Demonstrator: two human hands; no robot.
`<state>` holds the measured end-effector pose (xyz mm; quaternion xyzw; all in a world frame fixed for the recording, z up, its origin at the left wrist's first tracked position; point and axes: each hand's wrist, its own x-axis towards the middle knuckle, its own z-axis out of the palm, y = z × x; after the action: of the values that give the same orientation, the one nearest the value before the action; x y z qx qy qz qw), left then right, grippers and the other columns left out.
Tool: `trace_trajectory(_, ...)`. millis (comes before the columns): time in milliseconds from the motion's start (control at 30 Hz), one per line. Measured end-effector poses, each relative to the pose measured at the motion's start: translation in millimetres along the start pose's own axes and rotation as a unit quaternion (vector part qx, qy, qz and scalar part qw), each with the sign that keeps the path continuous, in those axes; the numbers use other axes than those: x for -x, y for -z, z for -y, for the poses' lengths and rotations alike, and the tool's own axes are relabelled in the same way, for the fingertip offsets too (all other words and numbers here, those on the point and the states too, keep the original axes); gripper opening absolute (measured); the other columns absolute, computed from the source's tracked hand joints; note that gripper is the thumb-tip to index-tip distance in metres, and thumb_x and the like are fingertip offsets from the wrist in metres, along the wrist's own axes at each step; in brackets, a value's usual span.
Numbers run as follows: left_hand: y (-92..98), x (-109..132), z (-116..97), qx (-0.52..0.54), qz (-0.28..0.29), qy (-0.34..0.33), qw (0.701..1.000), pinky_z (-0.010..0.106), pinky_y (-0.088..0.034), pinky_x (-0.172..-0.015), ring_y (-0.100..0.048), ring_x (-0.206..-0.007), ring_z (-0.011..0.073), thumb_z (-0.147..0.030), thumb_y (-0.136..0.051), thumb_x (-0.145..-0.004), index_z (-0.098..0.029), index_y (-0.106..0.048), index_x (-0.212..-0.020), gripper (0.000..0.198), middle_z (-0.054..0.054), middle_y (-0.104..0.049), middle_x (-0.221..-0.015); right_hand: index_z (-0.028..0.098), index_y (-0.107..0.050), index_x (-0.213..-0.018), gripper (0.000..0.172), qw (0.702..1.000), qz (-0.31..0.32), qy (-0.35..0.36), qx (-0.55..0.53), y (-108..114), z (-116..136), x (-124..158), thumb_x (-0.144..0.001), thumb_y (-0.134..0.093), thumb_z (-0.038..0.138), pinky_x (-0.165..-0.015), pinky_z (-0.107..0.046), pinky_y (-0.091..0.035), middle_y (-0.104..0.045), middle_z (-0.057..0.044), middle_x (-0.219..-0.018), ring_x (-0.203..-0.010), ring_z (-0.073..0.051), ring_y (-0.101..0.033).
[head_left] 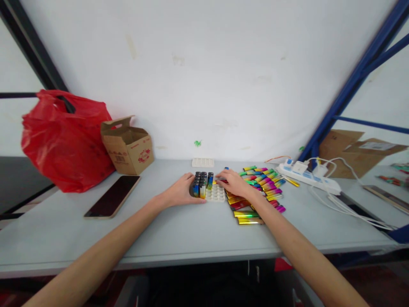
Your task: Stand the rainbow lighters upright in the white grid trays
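A white slotted tray (216, 194) lies on the grey table with several colourful lighters (202, 182) standing in its left slots. My left hand (180, 192) rests against the tray's left side, fingers curled round the standing lighters. My right hand (232, 182) hovers over the tray's right part, fingers pinched on a lighter I can barely make out. A pile of rainbow and gold lighters (260, 187) lies flat just right of that hand.
A red plastic bag (62, 138) and an open cardboard box (128, 147) stand at the back left, with a dark phone (112, 196) in front of them. A second white tray (203, 162) lies by the wall. A power strip (306, 175) with white cables lies at the right.
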<state>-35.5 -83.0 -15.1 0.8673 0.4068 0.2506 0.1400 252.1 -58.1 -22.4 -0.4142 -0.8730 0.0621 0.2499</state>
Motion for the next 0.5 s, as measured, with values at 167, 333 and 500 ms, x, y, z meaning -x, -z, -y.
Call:
trace_trajectory(167, 0.1, -0.3, -0.2, 0.0, 0.0, -0.002, 1.0, 0.052, -0.056, -0.104, -0.068, -0.113, 0.0368, -0.074, -0.087, -0.064, -0.025, -0.07, -0.112, 0.07, 0.011, -0.07, -0.117, 0.018, -0.081, -0.112, 0.02, 0.999, 0.041, -0.022, -0.013, -1.0, 0.0, -5.2, -0.102, -0.065, 0.024, -0.092, -0.037, -0.049, -0.079, -0.012, -0.102, -0.096, -0.025, -0.068)
trace_trajectory(333, 2.0, 0.4, -1.6, -0.007, 0.004, -0.006, 1.0, 0.052, -0.056, -0.104, -0.067, -0.113, 0.0373, -0.076, -0.087, -0.063, -0.025, -0.07, -0.11, 0.071, 0.011, -0.07, -0.115, 0.018, -0.078, -0.103, 0.015, 0.999, 0.029, -0.007, -0.031, 2.0, 0.9, -2.1, -0.101, -0.067, 0.028, -0.089, -0.036, -0.049, -0.075, -0.012, -0.099, -0.095, -0.025, -0.066)
trace_trajectory(500, 1.7, 0.2, -1.5, -0.009, -0.003, -0.006, 1.0, 0.051, -0.058, -0.1, -0.068, -0.11, 0.0375, -0.077, -0.086, -0.063, -0.024, -0.07, -0.107, 0.071, 0.011, -0.071, -0.113, 0.021, -0.067, -0.111, 0.021, 0.989, -0.065, -0.059, -0.118, 6.8, 5.2, 1.5, -0.108, -0.053, 0.036, -0.083, -0.033, -0.049, -0.074, -0.005, -0.091, -0.083, -0.021, -0.067)
